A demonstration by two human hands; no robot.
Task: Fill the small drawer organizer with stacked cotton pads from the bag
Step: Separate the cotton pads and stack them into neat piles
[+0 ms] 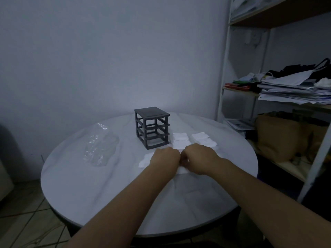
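Observation:
A dark grey drawer organizer frame (pixel 152 128) stands at the back middle of the round white table (pixel 100 194), its three slots showing no drawers. White cotton pads lie in piles to its right (pixel 180 139) and further right (pixel 204 138). My left hand (pixel 165 157) and my right hand (pixel 198 158) meet knuckle to knuckle just in front of the organizer, fingers curled down onto a stack of cotton pads (pixel 182 170) that shows below them. More pads (pixel 145 160) peek out left of my left hand. The clear plastic bag (pixel 100 146) lies crumpled at the left.
A white metal shelf unit (pixel 223 72) stands right of the table, holding stacked papers (pixel 293 90), dark clothes and a brown bag (pixel 281 138). A pale wall lies behind the table. Tiled floor shows at the lower left.

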